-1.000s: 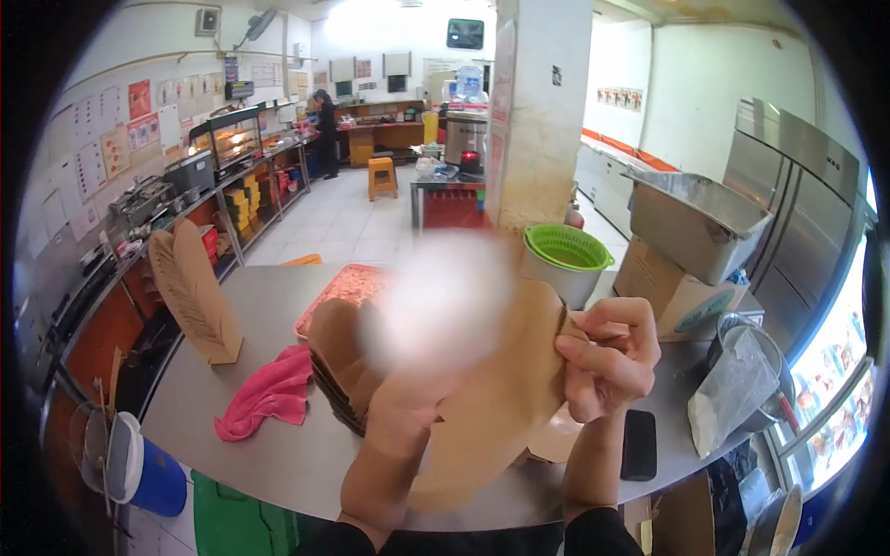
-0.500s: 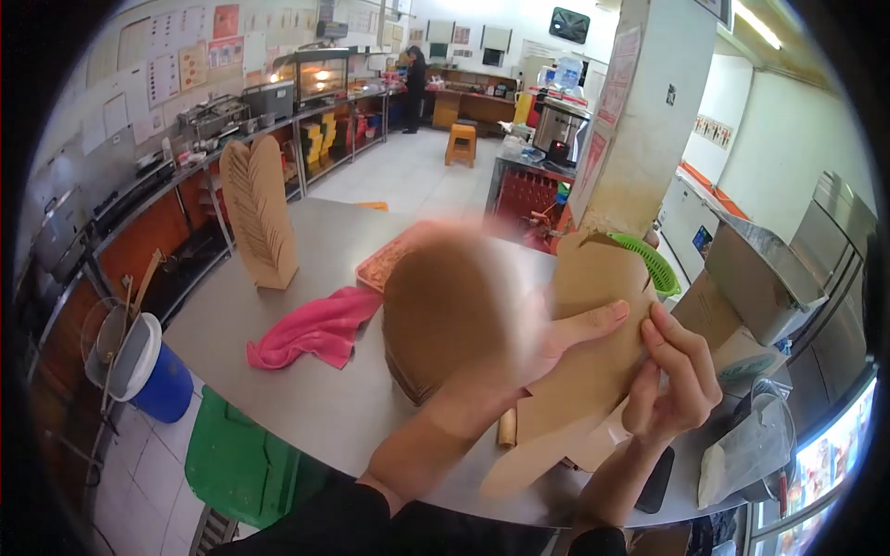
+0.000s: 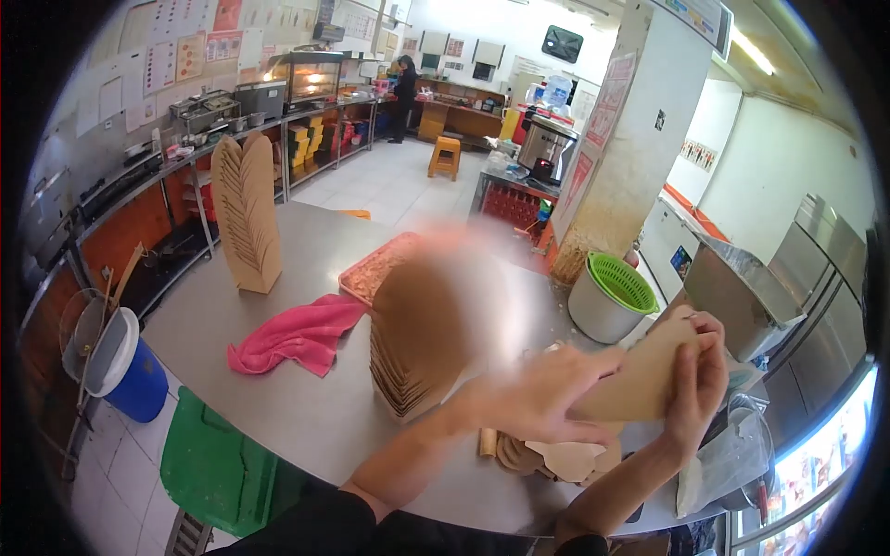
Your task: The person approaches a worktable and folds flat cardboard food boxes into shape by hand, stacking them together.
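No text can be read with certainty; the print is too small or blurred. Sheets (image 3: 176,60) with rows of small marks cover the wall at upper left, 1 of them a red sheet (image 3: 228,17) near the top edge. The pillar (image 3: 635,185) at upper right bears 2 red-and-white notices (image 3: 607,104), a dark square mark (image 3: 660,119) and, at its top, a printed panel (image 3: 691,17). A dark sticker (image 3: 680,261) sits on the white freezer (image 3: 660,243), right of centre, its wording illegible.
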Motion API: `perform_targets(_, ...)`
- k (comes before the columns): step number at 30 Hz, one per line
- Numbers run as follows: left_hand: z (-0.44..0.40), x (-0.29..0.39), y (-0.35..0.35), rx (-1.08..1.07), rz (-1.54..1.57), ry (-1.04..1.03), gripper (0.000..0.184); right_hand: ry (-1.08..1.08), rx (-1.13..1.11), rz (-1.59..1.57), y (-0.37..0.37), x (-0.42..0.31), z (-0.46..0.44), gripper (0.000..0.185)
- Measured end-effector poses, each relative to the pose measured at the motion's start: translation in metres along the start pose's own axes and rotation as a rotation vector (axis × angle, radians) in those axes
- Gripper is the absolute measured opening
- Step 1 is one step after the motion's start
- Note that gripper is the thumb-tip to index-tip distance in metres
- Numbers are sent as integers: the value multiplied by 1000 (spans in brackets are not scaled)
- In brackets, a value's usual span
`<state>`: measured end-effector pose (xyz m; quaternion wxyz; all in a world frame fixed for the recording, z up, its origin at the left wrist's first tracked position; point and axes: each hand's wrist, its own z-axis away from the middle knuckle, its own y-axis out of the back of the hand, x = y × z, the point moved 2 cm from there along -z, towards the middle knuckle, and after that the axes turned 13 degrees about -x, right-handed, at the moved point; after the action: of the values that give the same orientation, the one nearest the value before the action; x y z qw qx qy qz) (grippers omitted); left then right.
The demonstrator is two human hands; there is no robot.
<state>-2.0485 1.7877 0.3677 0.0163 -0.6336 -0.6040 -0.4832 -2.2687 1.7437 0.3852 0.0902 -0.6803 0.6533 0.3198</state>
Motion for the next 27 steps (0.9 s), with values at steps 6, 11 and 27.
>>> perform_targets(6,-4,-7,-4,25,-125,-59,43,25,334,113,1,7,-8,20)
perform_targets(11,-8,3,0,247,287,55,30,175,105,729,-29,-34,-3,39)
perform_targets(27,-7,-9,-9,383,265,-276,30,346,-86,623,-28,-44,5,34)
